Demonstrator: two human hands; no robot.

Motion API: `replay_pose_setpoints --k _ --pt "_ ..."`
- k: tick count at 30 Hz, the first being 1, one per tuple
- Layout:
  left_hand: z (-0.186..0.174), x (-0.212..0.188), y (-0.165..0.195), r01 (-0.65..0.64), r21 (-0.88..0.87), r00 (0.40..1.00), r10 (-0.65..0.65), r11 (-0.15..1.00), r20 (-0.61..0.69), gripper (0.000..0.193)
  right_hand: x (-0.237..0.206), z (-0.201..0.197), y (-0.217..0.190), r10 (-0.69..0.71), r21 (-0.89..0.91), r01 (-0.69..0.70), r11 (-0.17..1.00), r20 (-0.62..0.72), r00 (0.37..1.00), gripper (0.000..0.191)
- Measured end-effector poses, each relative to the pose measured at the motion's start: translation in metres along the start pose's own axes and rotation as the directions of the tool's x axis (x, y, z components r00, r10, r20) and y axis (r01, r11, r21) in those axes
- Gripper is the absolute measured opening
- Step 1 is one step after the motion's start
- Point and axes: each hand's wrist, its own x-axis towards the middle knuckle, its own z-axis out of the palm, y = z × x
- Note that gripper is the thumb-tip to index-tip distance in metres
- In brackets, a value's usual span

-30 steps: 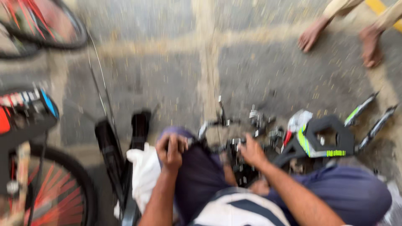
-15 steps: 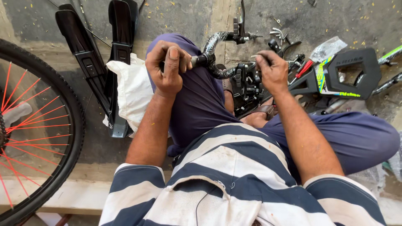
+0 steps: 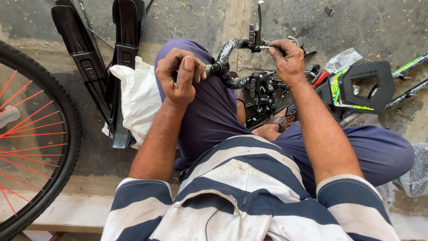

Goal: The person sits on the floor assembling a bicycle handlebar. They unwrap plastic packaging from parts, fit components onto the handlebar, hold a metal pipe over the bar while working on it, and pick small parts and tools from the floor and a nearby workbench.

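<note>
Looks like the mid-assembly bit on a bike handlebar (image 3: 229, 62): it sits over the raised knee, left hand (image 3: 180, 76) with fingers wrapped tight round the grip end, right hand (image 3: 285, 56) pinching a thin metal tool (image 3: 264, 47) into the brake lever clamp (image 3: 253, 38). I'd say the next move needs the bar held dead steady while that tool turns. Packaging-wise, a crumpled clear plastic bag (image 3: 342, 59) lies on the floor right of the hands, a white bag (image 3: 138, 98) left of the knee, and a black frame guard (image 3: 361, 87) with a green and yellow sticker.

One head-worn camera looks steeply down from close above the person's chest, facing forward over both grips to the floor (image 3: 187, 18).
</note>
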Motion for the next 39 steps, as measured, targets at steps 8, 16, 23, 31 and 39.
replay_pose_setpoints --k 8,16,23,31,39 --pt "0.000 0.004 0.005 0.004 0.023 1.000 -0.005 1.000 0.013 0.034 0.007 -0.001 -0.012 0.082 -0.090 -0.080 0.993 0.019 0.996 0.008" --pt "0.001 0.004 0.003 0.011 0.025 1.000 -0.010 1.000 -0.013 0.033 0.014 -0.001 -0.010 -0.206 -0.250 0.201 0.947 0.005 0.978 0.010" --pt "0.002 0.021 0.007 -0.044 -0.018 0.999 0.044 0.999 -0.009 0.030 -0.019 0.015 -0.058 0.290 -0.177 -0.288 0.941 -0.017 0.957 0.061" --pt "0.001 0.018 0.005 -0.012 0.010 1.000 0.012 1.000 -0.005 0.031 0.046 0.012 -0.023 0.246 -0.188 -0.250 0.950 -0.041 0.968 0.064" --pt "0.004 0.014 0.000 -0.032 -0.025 0.999 0.032 0.999 0.006 0.030 -0.021 0.006 -0.015 -0.067 0.047 0.071 0.996 -0.082 0.994 0.042"
